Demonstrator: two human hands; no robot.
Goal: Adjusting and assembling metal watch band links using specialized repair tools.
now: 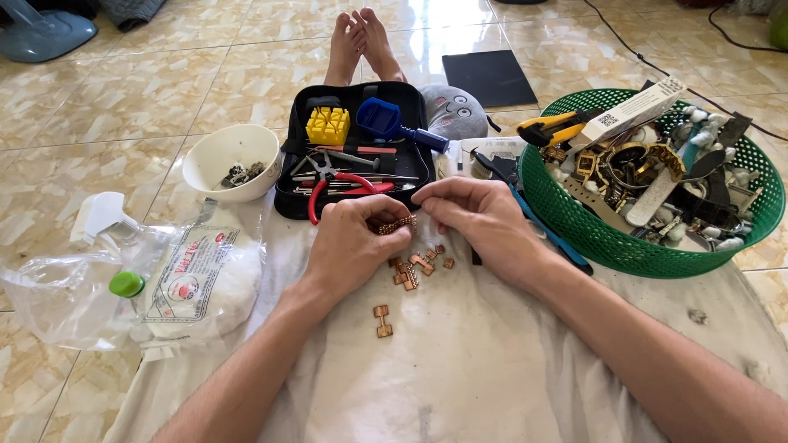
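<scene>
My left hand (pixel 355 243) and my right hand (pixel 484 217) meet over a white cloth (pixel 492 369) on the floor. Between their fingertips they pinch a short copper-coloured watch band piece (pixel 398 225). Just below it lie several loose copper links (pixel 417 266) on the cloth, and one more link piece (pixel 382 321) lies nearer to me. Both hands have their fingers curled around the band piece.
An open black tool case (pixel 287 193) with red-handled pliers (pixel 341 184), a yellow block and a blue tool sits behind my hands. A white bowl (pixel 215 152) stands left of it. A green basket (pixel 574 221) of watches is at right. A plastic bag (pixel 74 287) lies at left.
</scene>
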